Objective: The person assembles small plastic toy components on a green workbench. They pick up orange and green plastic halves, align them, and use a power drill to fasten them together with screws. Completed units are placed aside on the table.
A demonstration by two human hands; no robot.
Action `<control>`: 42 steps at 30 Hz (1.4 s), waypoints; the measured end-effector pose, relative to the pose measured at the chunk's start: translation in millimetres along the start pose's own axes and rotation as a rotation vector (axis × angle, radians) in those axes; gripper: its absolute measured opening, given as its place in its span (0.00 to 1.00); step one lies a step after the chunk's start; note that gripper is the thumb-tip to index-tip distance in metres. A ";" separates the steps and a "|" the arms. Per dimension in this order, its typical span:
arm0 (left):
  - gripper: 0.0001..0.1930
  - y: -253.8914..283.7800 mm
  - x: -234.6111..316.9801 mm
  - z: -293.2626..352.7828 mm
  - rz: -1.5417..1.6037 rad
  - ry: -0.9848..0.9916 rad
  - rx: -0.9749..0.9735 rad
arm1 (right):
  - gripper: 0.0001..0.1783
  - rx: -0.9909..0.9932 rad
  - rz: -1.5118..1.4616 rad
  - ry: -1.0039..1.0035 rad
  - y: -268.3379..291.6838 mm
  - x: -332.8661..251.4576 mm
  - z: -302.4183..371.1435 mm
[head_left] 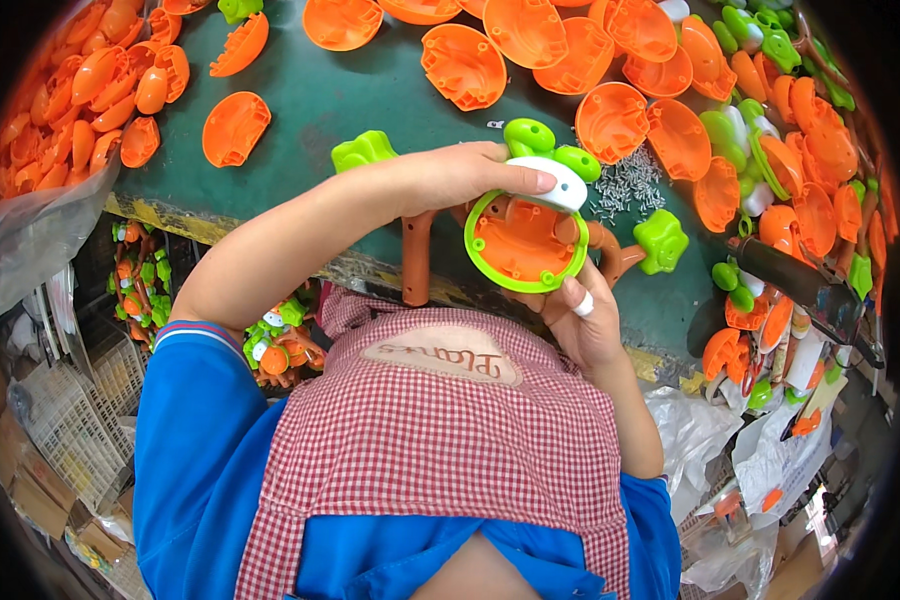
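Close in front of my apron I hold a plastic toy body (525, 245), an orange half-shell with its hollow inside facing up. A lime-green ring (478, 262) runs around its rim. My left hand (455, 180) grips its top, thumb pressed on a white piece (560, 185) with green knobs (530, 137). My right hand (585, 325) closes on the ring's lower right edge; one digit wears a white cover. A brown curved arm with a green star-shaped end (660, 242) sticks out at the right. A brown tube (416, 262) shows at the left, and a green star (363, 150) lies behind my left forearm.
Small silver screws (630, 185) lie heaped right of the toy. Orange half-shells (465, 68) spread over the green table (310, 130). More orange parts (90, 90) pile up at far left. A black tool (795, 285) and mixed green, white and orange parts crowd the right side.
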State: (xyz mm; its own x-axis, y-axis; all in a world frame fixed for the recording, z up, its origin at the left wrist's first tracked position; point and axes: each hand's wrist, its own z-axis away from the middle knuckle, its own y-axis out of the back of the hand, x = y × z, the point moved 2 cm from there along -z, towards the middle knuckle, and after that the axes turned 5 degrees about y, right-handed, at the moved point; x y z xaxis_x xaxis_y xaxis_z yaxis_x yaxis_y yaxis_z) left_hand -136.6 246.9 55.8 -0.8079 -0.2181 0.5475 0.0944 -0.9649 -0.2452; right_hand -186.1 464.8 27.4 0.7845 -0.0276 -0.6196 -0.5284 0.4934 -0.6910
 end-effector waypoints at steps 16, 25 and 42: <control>0.34 3.5 -11.1 -33.4 -0.281 -0.101 0.007 | 0.22 -0.177 2.023 0.837 38.0 -124.5 -95.1; 0.33 8.2 -16.6 -40.5 -0.141 -0.043 -0.019 | 0.24 0.179 0.563 0.152 2.4 -55.2 -38.7; 0.39 7.0 -24.4 -46.0 -0.202 -0.108 0.030 | 0.40 -0.196 1.724 0.745 -13.1 -41.7 -23.9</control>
State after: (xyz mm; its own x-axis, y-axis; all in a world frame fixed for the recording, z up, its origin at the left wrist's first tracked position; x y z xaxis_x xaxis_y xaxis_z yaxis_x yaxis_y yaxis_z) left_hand -143.0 252.2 3.9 -0.7456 -0.0334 0.6655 -0.0440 -0.9941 -0.0992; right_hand -219.6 438.7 53.4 -0.8255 -0.0244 -0.5638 -0.5445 0.2974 0.7843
